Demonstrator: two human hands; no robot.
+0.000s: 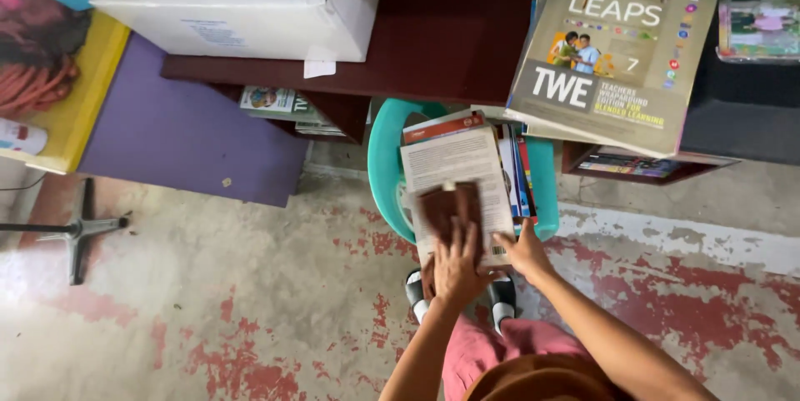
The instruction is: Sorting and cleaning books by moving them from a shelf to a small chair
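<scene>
A stack of books (467, 167) stands on a teal plastic chair (382, 169) in front of me. The top book has a pale cover with printed text. My left hand (455, 266) presses flat on a brown cloth (447, 205) that lies on that cover. My right hand (523, 253) rests at the book's lower right corner, fingers spread and touching its edge. My knees in pink trousers and my sandalled feet show below the chair.
A dark red desk (433, 42) carries a white cardboard box (250, 1) and a tilted pile of large books (612, 42). A purple and yellow board (183, 130) leans at left. A metal stand foot (79, 230) lies on the worn concrete floor.
</scene>
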